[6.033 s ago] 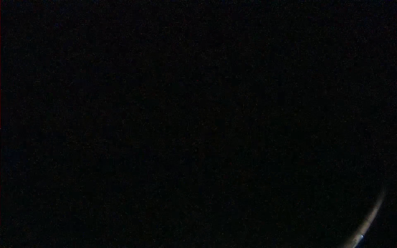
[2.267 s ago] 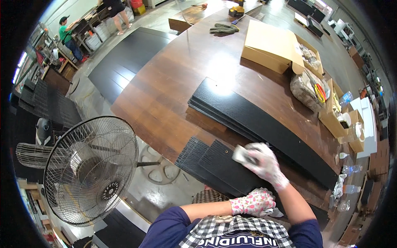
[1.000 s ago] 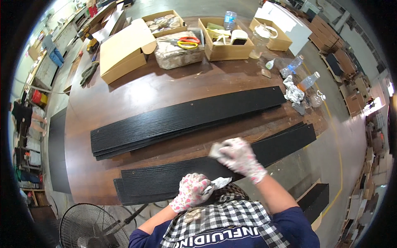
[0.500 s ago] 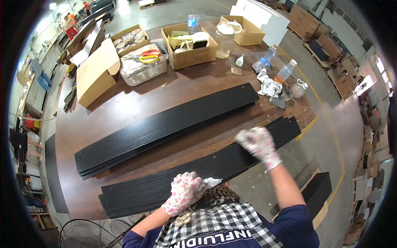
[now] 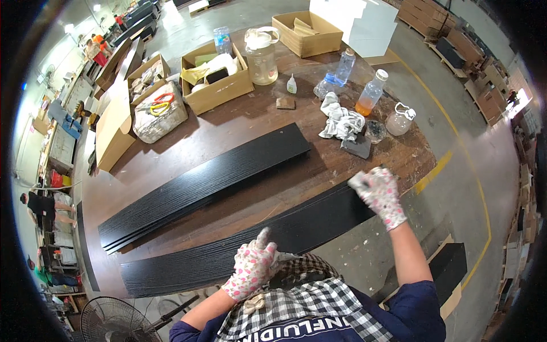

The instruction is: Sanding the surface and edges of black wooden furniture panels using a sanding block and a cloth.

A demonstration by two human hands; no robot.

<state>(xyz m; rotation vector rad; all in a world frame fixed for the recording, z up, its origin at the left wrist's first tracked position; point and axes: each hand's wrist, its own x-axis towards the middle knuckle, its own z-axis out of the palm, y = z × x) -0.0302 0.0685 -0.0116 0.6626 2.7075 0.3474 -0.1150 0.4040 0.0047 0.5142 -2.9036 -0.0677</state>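
Two stacks of long black wood-grained boards lie on the brown table. The near black boards [image 5: 296,225] run along the table's front edge, before my body. My left hand [image 5: 250,269], in a white glove with pink spots, rests over their front edge with one finger raised. A pale cloth [image 5: 283,258] shows partly beside its palm, in its curled fingers. My right hand [image 5: 380,196], gloved alike, is at the right end of the near boards with fingers bent together; what they pinch is hidden. The far black boards [image 5: 208,182] lie untouched beyond.
Cardboard boxes [image 5: 219,98], a plastic-wrapped bundle [image 5: 159,122] with scissors [image 5: 162,102], and a large jug [image 5: 262,60] stand at the back. Bottles [image 5: 372,94], a white rag [image 5: 342,119] and a grey block [image 5: 356,147] sit far right. A fan [image 5: 117,322] stands lower left.
My right hand has moved right along the near boards to their end. Their staggered ends now look more even. My left hand has raised a finger, and the view has shifted.
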